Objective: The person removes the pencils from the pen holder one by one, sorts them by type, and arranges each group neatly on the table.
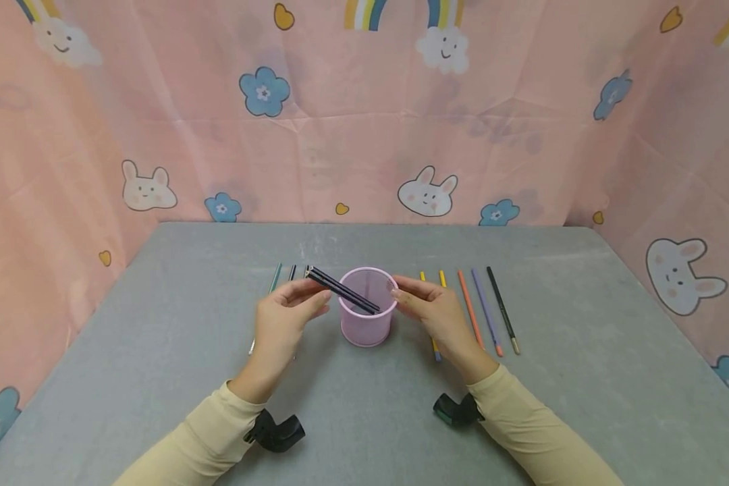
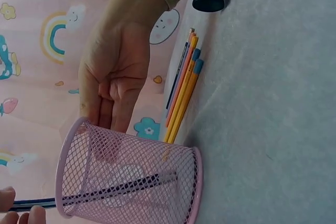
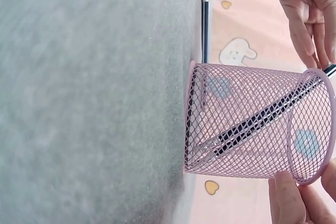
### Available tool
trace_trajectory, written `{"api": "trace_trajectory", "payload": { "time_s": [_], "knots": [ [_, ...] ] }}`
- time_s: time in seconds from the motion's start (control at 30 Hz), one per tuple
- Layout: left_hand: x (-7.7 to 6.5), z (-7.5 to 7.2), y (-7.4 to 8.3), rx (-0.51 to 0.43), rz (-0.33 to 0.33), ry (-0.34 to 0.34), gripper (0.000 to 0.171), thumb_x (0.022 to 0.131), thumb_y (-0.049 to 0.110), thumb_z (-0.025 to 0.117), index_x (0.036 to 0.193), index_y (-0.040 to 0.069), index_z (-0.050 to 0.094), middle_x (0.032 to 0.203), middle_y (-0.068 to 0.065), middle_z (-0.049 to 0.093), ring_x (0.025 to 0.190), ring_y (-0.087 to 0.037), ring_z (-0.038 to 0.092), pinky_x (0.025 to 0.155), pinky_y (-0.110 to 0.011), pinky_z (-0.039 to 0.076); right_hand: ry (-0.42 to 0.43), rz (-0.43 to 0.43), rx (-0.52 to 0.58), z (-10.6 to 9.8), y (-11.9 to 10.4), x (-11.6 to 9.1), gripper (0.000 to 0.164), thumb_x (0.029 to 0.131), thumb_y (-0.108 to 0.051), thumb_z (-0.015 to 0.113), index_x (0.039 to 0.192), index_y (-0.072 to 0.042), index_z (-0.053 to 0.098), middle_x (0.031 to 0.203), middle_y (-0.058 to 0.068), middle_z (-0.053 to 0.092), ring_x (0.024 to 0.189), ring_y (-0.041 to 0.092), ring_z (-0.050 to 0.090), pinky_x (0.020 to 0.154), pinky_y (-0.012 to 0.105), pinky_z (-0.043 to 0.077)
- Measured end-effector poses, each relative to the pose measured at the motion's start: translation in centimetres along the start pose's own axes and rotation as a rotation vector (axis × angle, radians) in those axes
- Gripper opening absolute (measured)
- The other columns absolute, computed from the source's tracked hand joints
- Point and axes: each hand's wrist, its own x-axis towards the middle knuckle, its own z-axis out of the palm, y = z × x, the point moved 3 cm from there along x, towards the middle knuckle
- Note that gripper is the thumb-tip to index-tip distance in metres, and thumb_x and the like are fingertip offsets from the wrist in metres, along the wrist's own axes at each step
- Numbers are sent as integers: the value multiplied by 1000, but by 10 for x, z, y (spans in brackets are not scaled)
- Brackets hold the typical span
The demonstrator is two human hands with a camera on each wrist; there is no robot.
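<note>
A pink mesh pencil cup [image 1: 366, 332] stands upright on the grey table. Two dark pencils [image 1: 343, 291] slant down into it from the left, pinched near their upper ends by my left hand [image 1: 282, 324]. Through the mesh in the right wrist view, the pencils' silvery lower ends [image 3: 212, 145] show near the cup's bottom. My right hand [image 1: 440, 322] grips the cup's rim on the right side with thumb and fingers. In the left wrist view some of its fingers are behind the mesh.
Right of the cup lie two yellow pencils [image 1: 433, 337], an orange pencil [image 1: 470, 309], a purple pencil [image 1: 487, 312] and a black pencil [image 1: 503, 310]. A green pencil [image 1: 275, 277] and dark pencils [image 1: 292, 272] lie left, partly behind the left hand. A pink patterned cloth [image 1: 340, 148] hangs behind the table.
</note>
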Motion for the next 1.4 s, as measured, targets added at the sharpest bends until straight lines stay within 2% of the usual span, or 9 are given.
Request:
{"api": "trace_trajectory", "payload": {
  "time_s": [0.1,0.3,0.4,0.53,0.7,0.97,1.13,1.4],
  "knots": [
    [2,4,-1,-12,6,2,24,85,0,75,105,-10,67,94,-3,73,82,-8,71,79,-25,63,-2,-2,11,0,0,0,41,96,-11,66,134,3,59,136,20,61,100,-2,68,88,18,58],
    [7,10,0,-13,19,6,19,87,3,74,102,-7,68,106,-10,72,86,-7,71,82,-24,62,3,6,36,-1,0,0,42,95,-11,66,135,3,58,132,14,65,96,-4,68,88,17,58],
    [9,11,1,-43,43,21,19,87,0,73,103,-8,68,102,-9,71,86,-7,71,82,-25,63,5,10,24,-1,0,0,43,95,-12,66,135,2,59,133,14,65,96,-4,68,88,17,58],
    [11,11,6,-96,87,53,19,86,-3,72,103,-10,66,93,-3,71,83,-7,71,80,-26,63,5,11,6,-1,-1,-1,42,96,-13,66,135,1,59,135,17,63,96,-5,67,88,17,58],
    [11,6,18,-148,117,87,19,87,-3,72,103,-10,65,91,0,71,86,-9,71,82,-29,64,2,6,7,0,-2,0,42,96,-12,66,134,2,59,134,17,63,96,-4,68,88,18,58],
    [14,-10,38,-148,197,140,16,89,-1,70,102,-8,65,93,1,71,86,-10,72,79,-29,64,8,9,14,0,-2,0,42,95,-11,67,134,3,59,126,8,70,95,-4,68,87,18,59],
    [15,-17,49,-163,239,163,13,89,1,72,98,-6,65,91,1,71,86,-11,72,78,-29,64,12,17,6,0,-2,0,42,95,-12,67,134,2,60,128,10,69,95,-4,68,88,18,58],
    [17,-27,60,-186,275,186,7,87,1,74,89,4,68,90,-2,71,84,-14,72,78,-34,64,5,14,-7,-1,-1,0,42,95,-13,67,134,1,60,131,13,67,96,-4,67,88,18,58]
  ]
}}
